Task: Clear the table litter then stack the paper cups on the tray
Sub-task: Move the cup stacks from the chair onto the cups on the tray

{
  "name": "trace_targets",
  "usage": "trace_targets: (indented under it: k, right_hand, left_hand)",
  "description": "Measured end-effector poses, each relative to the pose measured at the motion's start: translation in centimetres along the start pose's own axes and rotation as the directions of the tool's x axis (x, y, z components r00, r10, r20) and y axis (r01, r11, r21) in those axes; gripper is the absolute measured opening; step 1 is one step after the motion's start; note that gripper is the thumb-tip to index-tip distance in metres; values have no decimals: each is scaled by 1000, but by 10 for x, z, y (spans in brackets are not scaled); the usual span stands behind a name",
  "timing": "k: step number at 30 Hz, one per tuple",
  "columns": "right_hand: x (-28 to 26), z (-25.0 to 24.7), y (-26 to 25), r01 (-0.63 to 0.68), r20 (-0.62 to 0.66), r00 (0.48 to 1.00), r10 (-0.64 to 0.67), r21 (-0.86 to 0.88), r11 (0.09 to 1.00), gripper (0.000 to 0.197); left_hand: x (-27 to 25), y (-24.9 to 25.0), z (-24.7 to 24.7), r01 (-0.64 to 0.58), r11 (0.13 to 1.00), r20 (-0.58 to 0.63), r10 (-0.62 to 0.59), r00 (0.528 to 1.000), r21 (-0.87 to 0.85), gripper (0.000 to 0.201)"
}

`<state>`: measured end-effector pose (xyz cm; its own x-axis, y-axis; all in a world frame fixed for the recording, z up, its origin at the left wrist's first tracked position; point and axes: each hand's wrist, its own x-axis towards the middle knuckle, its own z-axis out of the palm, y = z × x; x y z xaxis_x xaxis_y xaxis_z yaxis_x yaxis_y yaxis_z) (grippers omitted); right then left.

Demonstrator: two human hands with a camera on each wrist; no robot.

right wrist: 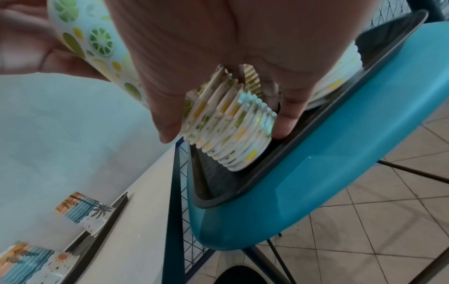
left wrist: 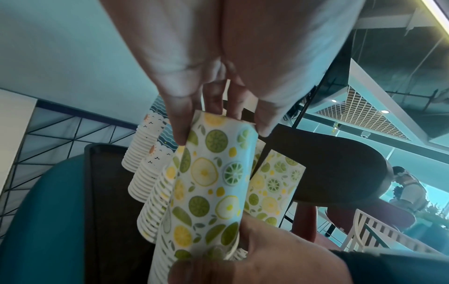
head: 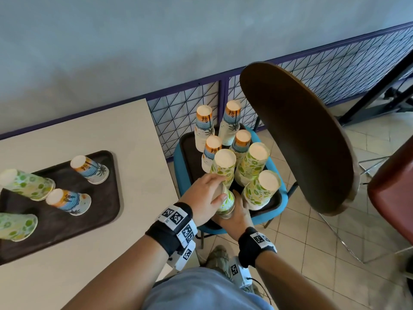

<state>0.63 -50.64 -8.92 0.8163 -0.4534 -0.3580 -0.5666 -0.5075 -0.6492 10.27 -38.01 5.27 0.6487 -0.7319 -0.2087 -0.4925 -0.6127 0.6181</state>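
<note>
A dark tray [head: 190, 153] on a blue chair seat [head: 277, 198] carries several upside-down stacks of paper cups, some with a beach print [head: 204, 126] and some with a lemon-lime print [head: 252, 164]. My left hand [head: 207, 195] grips the top cup [left wrist: 209, 182] of the nearest lemon-lime stack by its upturned base. My right hand [head: 237, 218] holds the lower rims of that same stack [right wrist: 230, 130] between thumb and fingers, just above the tray. A second dark tray [head: 105, 209] on the white table [head: 134, 242] holds single upturned cups: beach-print ones [head: 91, 170] and lemon-lime ones [head: 26, 184].
A brown round seat [head: 301, 142] rises close on the right of the blue chair, with a red seat [head: 393, 193] beyond it. A purple-framed wire grid [head: 174, 113] runs behind the chair and table. Tiled floor [head: 312, 253] lies below.
</note>
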Motion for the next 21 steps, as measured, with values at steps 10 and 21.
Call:
trace_targets:
  k: [10, 21]
  right_hand:
    - [-1, -9, -9, 1, -27, 1000, 5, 190, 982, 105]
    - [-27, -38, -30, 197, -20, 976, -217, 509, 838, 87]
  left_hand:
    - [-8, -8, -2, -30, 993, -42, 25, 999, -111, 63]
    - [-32, -25, -6, 91, 866, -59, -137, 989, -492, 103]
